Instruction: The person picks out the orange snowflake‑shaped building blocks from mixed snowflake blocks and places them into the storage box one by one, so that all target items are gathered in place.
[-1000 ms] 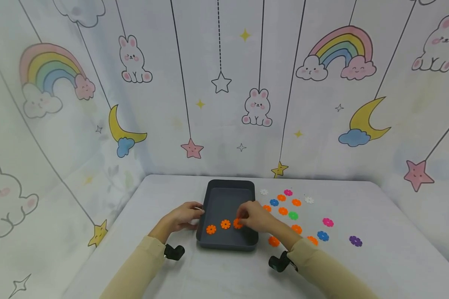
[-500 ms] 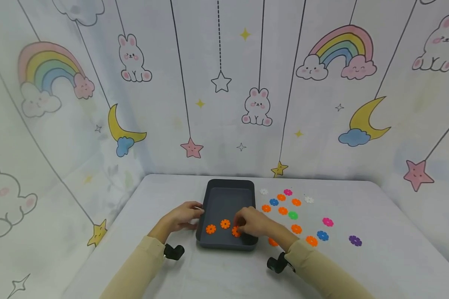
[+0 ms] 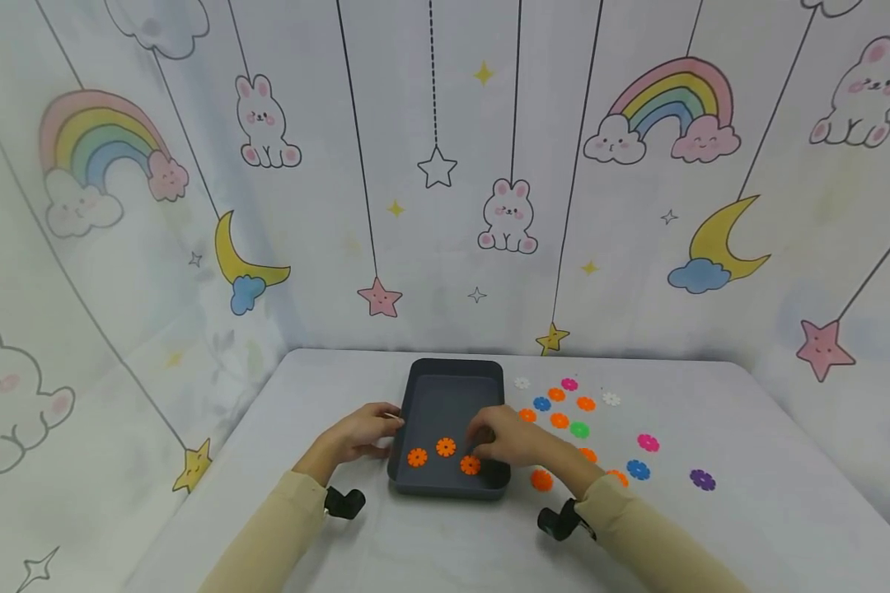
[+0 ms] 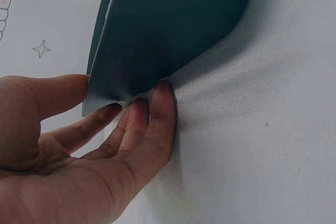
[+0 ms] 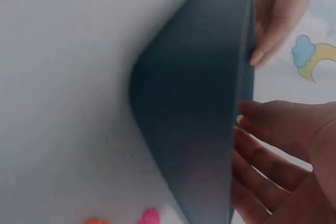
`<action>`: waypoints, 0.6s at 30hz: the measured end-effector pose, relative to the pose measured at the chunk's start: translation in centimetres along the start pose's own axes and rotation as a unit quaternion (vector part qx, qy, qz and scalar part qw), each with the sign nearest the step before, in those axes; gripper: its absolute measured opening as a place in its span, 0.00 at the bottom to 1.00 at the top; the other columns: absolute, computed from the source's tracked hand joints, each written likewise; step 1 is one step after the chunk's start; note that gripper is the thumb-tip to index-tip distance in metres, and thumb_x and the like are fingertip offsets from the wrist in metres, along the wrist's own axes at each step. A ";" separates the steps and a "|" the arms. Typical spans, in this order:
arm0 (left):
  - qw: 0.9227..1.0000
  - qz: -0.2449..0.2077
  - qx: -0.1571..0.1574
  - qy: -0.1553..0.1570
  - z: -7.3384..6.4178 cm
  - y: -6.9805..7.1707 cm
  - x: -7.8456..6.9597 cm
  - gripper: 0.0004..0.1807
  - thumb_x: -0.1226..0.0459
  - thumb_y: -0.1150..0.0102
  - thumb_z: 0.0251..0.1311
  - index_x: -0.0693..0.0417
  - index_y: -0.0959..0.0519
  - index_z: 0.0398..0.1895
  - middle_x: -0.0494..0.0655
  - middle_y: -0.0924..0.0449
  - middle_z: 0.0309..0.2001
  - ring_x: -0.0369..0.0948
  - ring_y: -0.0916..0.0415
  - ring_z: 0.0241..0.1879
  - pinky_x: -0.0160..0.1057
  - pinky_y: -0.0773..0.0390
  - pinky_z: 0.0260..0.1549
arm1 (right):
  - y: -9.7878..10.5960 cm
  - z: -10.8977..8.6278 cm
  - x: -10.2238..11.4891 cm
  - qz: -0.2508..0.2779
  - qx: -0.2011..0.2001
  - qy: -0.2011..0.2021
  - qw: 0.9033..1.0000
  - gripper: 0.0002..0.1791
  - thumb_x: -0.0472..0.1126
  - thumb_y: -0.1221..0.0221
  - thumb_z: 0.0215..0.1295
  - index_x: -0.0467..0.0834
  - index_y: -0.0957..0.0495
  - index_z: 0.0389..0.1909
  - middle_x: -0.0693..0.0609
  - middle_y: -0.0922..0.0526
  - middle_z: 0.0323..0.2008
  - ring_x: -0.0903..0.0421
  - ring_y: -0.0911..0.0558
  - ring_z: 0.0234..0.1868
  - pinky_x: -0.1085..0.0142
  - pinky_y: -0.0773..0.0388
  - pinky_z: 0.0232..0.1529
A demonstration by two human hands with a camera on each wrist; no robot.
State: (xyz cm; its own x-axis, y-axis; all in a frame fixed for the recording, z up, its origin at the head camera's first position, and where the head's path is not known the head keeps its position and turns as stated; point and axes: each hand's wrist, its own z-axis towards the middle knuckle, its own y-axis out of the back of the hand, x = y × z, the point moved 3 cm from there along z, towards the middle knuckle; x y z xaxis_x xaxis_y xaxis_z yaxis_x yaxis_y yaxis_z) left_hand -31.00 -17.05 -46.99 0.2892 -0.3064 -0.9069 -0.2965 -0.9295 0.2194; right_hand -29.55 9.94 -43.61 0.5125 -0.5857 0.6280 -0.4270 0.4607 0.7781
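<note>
A dark grey tray [image 3: 445, 492] stands on the white table. My left hand [image 3: 359, 432] holds its left side. In the left wrist view the thumb lies at the rim and the fingertips [image 4: 164, 90] press the outer wall. Three orange flower-shaped discs lie in the tray's near part: a left disc [image 3: 417, 457], a middle disc [image 3: 446, 447] and a right disc [image 3: 470, 465]. Over the tray's right side, my right hand [image 3: 508, 436] has its fingertips just behind the right disc. Nothing shows between thumb and fingers; whether they touch the disc I cannot tell.
Right of the tray, several flower discs lie scattered, among them a green disc [image 3: 579, 430], a blue disc [image 3: 638, 469], a purple disc [image 3: 702, 479] and a white disc [image 3: 611, 399]. A printed cloth [image 3: 415, 247] hangs behind the table.
The right disc has shifted a little toward the near edge of the tray. My right hand moved with it, then drew slightly back from it. My left hand stays in place.
</note>
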 end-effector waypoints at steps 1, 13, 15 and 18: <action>1.000 -0.001 -0.001 0.001 0.0 0.0 0.0 0.25 0.66 0.46 0.75 0.67 0.33 0.70 0.64 0.28 0.66 0.58 0.29 0.65 0.53 0.16 0.49 | 0.4 -0.3 0.0 0.000 -0.004 0.004 1.000 0.11 0.33 0.33 0.66 0.37 0.17 0.48 0.48 0.16 0.44 0.50 0.18 0.45 0.55 0.17 0.49; 1.000 0.003 0.002 -0.002 -0.1 0.0 -0.1 0.25 0.66 0.46 0.74 0.67 0.33 0.70 0.64 0.28 0.65 0.58 0.28 0.65 0.53 0.16 0.49 | 5.5 -4.5 -1.7 -0.019 -0.047 -0.007 0.999 0.14 0.39 0.33 0.67 0.39 0.18 0.51 0.45 0.16 0.48 0.48 0.19 0.48 0.60 0.17 0.46; 1.000 0.003 0.004 -0.004 -0.1 0.0 -0.1 0.25 0.66 0.46 0.74 0.67 0.33 0.70 0.64 0.28 0.65 0.58 0.28 0.65 0.54 0.16 0.49 | 6.3 -5.2 -2.6 -0.023 -0.060 -0.011 0.998 0.14 0.38 0.33 0.67 0.38 0.18 0.51 0.46 0.16 0.46 0.49 0.19 0.46 0.62 0.17 0.45; 1.000 0.002 0.004 -0.004 -0.1 0.0 0.0 0.25 0.66 0.46 0.75 0.67 0.33 0.70 0.64 0.28 0.66 0.59 0.29 0.65 0.54 0.16 0.49 | 7.6 -5.9 -4.4 -0.032 -0.080 -0.019 0.996 0.14 0.38 0.32 0.66 0.37 0.18 0.50 0.46 0.16 0.44 0.51 0.20 0.43 0.64 0.18 0.42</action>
State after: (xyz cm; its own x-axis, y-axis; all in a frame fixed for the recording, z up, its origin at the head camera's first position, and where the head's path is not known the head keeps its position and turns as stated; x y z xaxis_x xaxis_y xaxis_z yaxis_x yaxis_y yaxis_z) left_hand -30.89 -17.04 -46.93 0.2816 -0.3078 -0.9088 -0.3039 -0.9270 0.2198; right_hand -30.67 20.02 -40.37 0.5043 -0.6409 0.5787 -0.2694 0.5200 0.8106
